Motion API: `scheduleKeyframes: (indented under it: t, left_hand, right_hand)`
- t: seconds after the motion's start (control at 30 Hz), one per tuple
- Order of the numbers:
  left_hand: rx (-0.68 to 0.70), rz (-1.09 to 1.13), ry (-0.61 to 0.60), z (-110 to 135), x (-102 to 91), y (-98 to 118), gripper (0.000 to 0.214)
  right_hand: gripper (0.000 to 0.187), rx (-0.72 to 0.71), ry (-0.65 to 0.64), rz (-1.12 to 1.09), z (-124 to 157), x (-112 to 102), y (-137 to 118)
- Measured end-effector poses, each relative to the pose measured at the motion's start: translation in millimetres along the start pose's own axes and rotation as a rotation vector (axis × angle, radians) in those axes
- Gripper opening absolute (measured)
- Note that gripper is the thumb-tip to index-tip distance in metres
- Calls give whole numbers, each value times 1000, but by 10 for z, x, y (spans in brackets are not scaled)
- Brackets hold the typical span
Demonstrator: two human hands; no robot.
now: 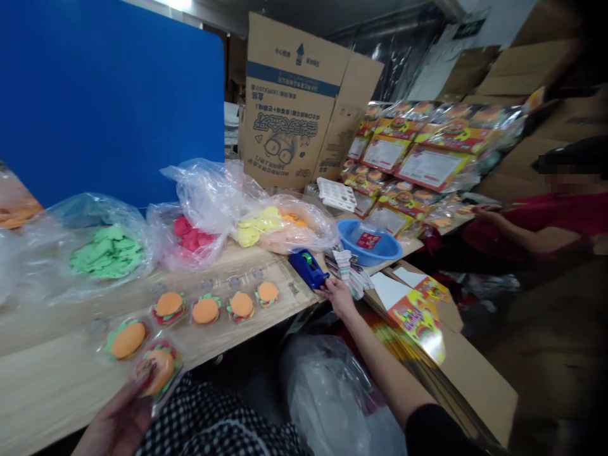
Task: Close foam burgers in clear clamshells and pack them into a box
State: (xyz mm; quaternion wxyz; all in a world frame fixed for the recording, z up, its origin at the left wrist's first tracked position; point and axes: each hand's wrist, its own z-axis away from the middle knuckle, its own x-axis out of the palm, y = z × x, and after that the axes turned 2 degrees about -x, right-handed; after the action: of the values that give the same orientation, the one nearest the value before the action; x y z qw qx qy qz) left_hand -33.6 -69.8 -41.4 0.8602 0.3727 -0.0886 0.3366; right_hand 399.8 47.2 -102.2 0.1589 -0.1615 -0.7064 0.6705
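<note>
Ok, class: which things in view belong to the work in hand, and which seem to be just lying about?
Likely in use:
Packed burger, held in the left hand
Blue tape dispenser, at the right hand
Five other packed burgers on the table

Seemingly just lying about:
Blue basin
Large carton
White tray

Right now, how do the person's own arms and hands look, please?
The right hand and left hand are bare, without gloves. On the right arm, a black sleeve stops around the elbow, leaving the forearm uncovered. No sleeve shows on the left arm, which the picture cuts off.
</note>
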Motion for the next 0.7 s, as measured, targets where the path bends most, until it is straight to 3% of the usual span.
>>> scheduleKeyframes:
  t: [0.17, 0.27, 0.33, 0.53, 0.6, 0.7]
  left_hand:
    - [116, 219, -30, 158, 62, 18, 24]
    - [178, 274, -22, 192, 50, 91, 18]
    - [227, 304, -19, 205, 50, 139, 15]
    - [341, 380, 2, 262, 65, 127, 13]
    - [368, 392, -21, 284, 24, 102, 16]
    - [400, 408, -47, 320, -77, 92, 19]
  right_hand:
    - [40, 45, -38, -105, 176, -60, 128]
    - [43, 46, 54, -150, 345, 190, 154]
    - [38, 53, -47, -159, 603, 542, 6]
    - [29, 36, -706, -240, 1760, 1921, -834]
    - [30, 27, -852, -296, 2020, 2277, -932]
    - [27, -1, -937, -305, 2233, 2612, -880]
